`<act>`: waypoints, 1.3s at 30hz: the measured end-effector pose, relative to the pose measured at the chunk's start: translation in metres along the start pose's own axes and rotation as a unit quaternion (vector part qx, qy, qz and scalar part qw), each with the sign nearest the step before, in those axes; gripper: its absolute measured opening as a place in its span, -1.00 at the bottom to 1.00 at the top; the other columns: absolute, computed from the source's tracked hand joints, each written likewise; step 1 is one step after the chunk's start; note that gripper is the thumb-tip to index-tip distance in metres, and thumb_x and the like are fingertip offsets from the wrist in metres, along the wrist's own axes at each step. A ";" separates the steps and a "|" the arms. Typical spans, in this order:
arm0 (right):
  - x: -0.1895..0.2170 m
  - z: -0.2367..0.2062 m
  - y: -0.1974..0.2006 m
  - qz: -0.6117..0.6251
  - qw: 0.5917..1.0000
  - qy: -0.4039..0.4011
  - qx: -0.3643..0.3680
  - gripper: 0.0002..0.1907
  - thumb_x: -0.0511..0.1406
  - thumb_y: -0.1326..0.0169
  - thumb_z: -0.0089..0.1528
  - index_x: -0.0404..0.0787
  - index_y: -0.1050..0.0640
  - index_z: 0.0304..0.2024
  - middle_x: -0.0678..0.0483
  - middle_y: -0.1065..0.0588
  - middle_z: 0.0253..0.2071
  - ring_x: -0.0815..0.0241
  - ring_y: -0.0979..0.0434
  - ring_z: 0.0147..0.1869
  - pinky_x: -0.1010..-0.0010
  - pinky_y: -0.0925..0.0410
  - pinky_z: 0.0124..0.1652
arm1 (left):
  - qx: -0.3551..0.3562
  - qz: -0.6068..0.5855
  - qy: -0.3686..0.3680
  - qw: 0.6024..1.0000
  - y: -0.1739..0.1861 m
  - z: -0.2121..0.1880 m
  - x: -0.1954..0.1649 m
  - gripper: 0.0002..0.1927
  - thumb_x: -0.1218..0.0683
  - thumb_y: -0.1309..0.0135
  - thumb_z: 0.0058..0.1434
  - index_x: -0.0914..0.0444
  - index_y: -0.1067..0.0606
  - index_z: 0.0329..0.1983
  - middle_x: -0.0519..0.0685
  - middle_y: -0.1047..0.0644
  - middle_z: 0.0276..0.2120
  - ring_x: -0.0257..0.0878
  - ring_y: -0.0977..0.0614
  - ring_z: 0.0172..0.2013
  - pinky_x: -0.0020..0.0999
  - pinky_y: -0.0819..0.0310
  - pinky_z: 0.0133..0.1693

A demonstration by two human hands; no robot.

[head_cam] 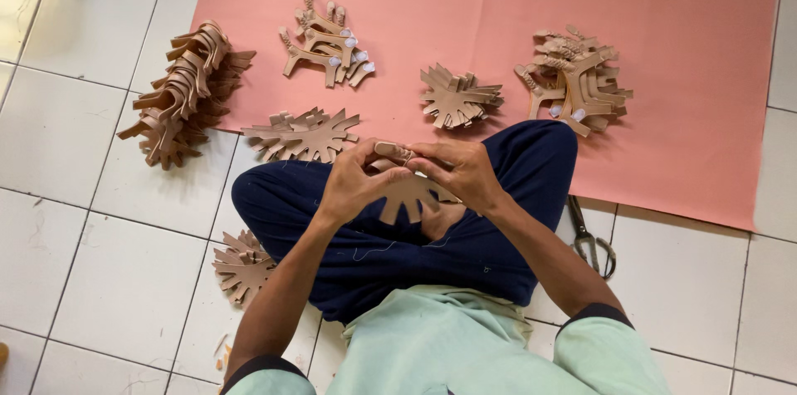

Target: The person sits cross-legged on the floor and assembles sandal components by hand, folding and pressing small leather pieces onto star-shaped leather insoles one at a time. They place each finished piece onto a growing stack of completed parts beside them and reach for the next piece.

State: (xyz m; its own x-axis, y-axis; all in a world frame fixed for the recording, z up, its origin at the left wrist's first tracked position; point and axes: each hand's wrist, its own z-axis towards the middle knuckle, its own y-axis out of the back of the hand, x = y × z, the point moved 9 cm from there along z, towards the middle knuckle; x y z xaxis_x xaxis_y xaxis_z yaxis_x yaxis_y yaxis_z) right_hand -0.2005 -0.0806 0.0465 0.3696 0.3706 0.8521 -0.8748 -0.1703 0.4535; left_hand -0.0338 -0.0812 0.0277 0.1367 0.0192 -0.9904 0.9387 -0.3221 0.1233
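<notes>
1. Head view: the left hand (353,183) and the right hand (461,172) both grasp one tan, fringed leather cut-out piece (408,191) with their fingers, above the lap in dark blue trousers (374,245).
2. Stacks of similar tan pieces (458,98) lie on the pink paper sheet (681,46); metal scissors (591,241) rest on the white tiled floor (75,154).

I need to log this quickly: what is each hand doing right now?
Left hand: closed on the tan cutout, gripping its left side.
Right hand: closed on the same cutout, pinching its top.
</notes>
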 end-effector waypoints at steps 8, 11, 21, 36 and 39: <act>-0.039 -0.009 -0.011 0.199 0.970 -0.131 0.053 -0.73 -0.30 -0.19 0.32 -0.34 -0.59 0.01 0.11 -0.64 -0.23 0.43 -0.60 -0.20 0.58 -0.45 -0.20 | 0.051 -0.271 0.030 0.961 -0.005 0.010 0.036 -0.50 0.07 -0.12 0.30 0.33 -0.42 0.29 0.05 -0.62 0.02 -0.26 -0.70 -0.09 -0.36 -0.64 -0.03; -0.027 -0.015 -0.023 0.383 0.915 -0.083 0.100 -0.77 -0.34 -0.11 0.41 -0.38 -0.50 0.04 0.14 -0.50 -0.10 0.41 -0.46 -0.08 0.54 -0.38 -0.08 | 0.082 -0.356 0.008 0.931 -0.023 0.021 0.057 -0.49 0.03 -0.08 0.34 0.33 -0.35 0.30 0.12 -0.57 0.08 -0.15 -0.64 -0.06 -0.24 -0.60 -0.02; -0.055 -0.009 0.014 0.366 0.920 -0.140 -0.026 -0.85 -0.33 -0.07 0.40 -0.31 -0.53 -0.06 0.11 -0.57 -0.17 0.37 -0.56 -0.16 0.53 -0.46 -0.20 | -0.029 -0.468 0.020 0.883 -0.003 0.033 0.121 -0.71 0.06 -0.07 0.44 0.38 -0.52 0.06 0.16 -0.66 -0.17 -0.16 -0.75 -0.25 -0.30 -0.69 -0.18; -0.026 0.006 -0.005 0.182 0.976 -0.114 -0.044 -0.75 -0.28 -0.31 0.22 -0.31 -0.60 -0.16 0.06 -0.61 -0.18 0.33 -0.62 -0.04 0.51 -0.46 -0.02 | -0.225 -0.150 -0.067 0.960 -0.001 -0.011 0.002 -0.62 0.30 -0.17 0.29 0.43 -0.51 0.18 0.10 -0.65 -0.01 -0.27 -0.69 -0.02 -0.44 -0.62 0.05; -0.024 0.007 -0.002 0.144 0.981 -0.130 -0.032 -0.75 -0.28 -0.32 0.20 -0.30 -0.61 -0.18 0.07 -0.62 -0.22 0.34 -0.62 -0.08 0.50 -0.47 -0.05 | -0.210 -0.110 -0.086 0.968 -0.004 -0.014 -0.006 -0.64 0.32 -0.16 0.30 0.44 -0.52 0.17 0.10 -0.65 -0.01 -0.26 -0.70 -0.01 -0.44 -0.63 0.06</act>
State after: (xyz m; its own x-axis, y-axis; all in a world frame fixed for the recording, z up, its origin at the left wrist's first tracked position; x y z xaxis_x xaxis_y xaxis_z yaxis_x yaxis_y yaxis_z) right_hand -0.2053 -0.0951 0.0270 0.1643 0.0696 0.9840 -0.9694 -0.1731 0.1741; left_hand -0.0339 -0.0666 0.0335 -0.1011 -0.1250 -0.9870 0.9900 0.0859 -0.1123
